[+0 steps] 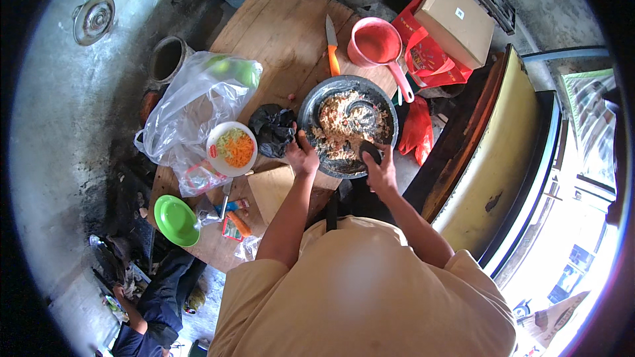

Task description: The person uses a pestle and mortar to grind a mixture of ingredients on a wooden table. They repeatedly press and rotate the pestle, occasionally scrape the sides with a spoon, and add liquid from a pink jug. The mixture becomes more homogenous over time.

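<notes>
A dark stone mortar (334, 158) at the table's edge holds a crumbly tan mixture (337, 119) with reddish bits. My left hand (301, 155) grips the mortar's left rim. My right hand (378, 170) is closed round a dark stone pestle (369, 151) over the lower right of the bowl. A black plastic bag (271, 129) lies left of the mortar. Further left, a white plate (231, 165) holds shredded pale green and orange vegetables. Beyond the mortar are an orange-handled knife (333, 56) and a pink dipper (374, 43).
The wooden table (264, 33) carries plastic bags (192, 106), a green plate (176, 220) and a carrot (239, 223). A cardboard box (455, 20) tops a red bag at upper right. A yellow panel (473, 172) stands rightward. Another person (152, 311) is low at lower left.
</notes>
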`<state>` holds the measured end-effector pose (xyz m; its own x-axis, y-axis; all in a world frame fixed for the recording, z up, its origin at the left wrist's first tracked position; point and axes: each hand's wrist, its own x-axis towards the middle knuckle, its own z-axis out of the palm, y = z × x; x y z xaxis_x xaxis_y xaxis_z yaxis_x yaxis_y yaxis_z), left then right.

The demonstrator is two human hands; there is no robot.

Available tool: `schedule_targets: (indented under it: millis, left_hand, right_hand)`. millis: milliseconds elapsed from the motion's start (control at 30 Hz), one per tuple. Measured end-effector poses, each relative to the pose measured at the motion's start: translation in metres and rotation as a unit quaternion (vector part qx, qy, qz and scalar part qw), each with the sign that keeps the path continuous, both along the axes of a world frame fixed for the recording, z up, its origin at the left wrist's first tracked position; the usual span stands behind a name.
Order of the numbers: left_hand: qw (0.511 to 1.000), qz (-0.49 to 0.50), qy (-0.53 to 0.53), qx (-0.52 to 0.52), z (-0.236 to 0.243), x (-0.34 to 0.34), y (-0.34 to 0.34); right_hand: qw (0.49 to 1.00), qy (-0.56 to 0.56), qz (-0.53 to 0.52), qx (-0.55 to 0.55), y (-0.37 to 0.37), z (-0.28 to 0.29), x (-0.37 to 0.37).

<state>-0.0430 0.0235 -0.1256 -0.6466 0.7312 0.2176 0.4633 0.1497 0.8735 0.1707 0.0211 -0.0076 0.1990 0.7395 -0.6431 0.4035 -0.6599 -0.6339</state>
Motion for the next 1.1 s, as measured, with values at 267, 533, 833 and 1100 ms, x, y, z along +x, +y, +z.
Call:
schedule_targets:
  millis: [267, 533, 833, 1100]
  left_hand:
    - [1.000, 0.013, 0.002, 0.018, -0.002, -0.001, 0.005]
    - [0.998, -0.015, -0.052, 0.021, -0.004, -0.001, 0.001]
    - [0.994, 0.010, 0.076, 0.077, -0.009, -0.004, 0.005]
    - [1.000, 0.012, -0.003, 0.019, -0.009, -0.001, 0.001]
  right_hand:
    - [0.922, -0.152, 0.291, 0.205, 0.036, 0.012, -0.038]
    - [0.818, -0.277, 0.445, 0.237, 0.051, 0.023, -0.041]
    - [0.682, -0.189, 0.636, 0.308, 0.027, 0.028, 0.001]
    - [0.760, -0.214, 0.524, 0.320, 0.054, 0.023, -0.012]
